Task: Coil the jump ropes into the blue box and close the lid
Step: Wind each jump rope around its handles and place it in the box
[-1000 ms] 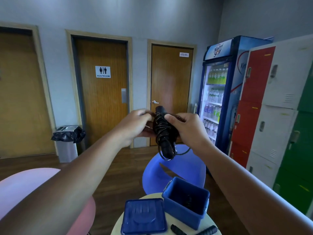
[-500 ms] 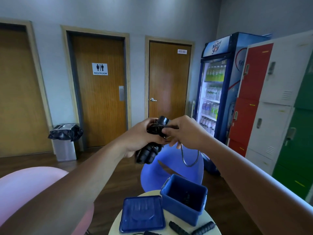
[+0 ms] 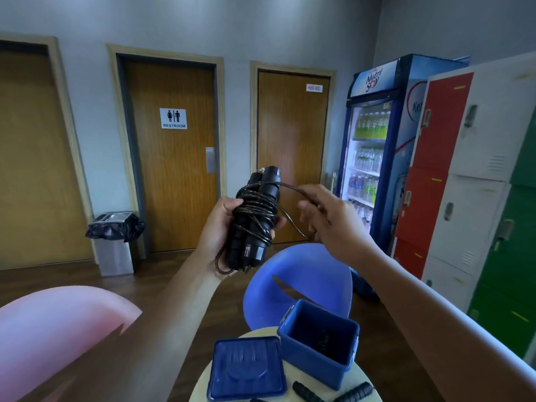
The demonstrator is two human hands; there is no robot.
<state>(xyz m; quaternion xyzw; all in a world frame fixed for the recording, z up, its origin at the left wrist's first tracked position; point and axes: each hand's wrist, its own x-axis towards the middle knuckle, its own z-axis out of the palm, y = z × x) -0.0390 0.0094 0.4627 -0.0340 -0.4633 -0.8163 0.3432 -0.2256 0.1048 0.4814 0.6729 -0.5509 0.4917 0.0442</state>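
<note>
My left hand grips a black jump rope, its two handles side by side and upright with cord wound round them. My right hand pinches the loose end of that cord, which loops out to the right of the bundle. Both hands are raised well above a small round table. On the table stands the open blue box with something dark inside. Its blue lid lies flat to the left of it. Two black ribbed handles of another rope lie at the table's front edge.
A blue chair stands behind the table and a pink chair at the lower left. A drinks fridge and coloured lockers line the right wall. A bin sits by the wooden doors.
The left hand has turned the bundle upright and raised it. The right hand has pulled away to the right, drawing a loop of cord out from the bundle.
</note>
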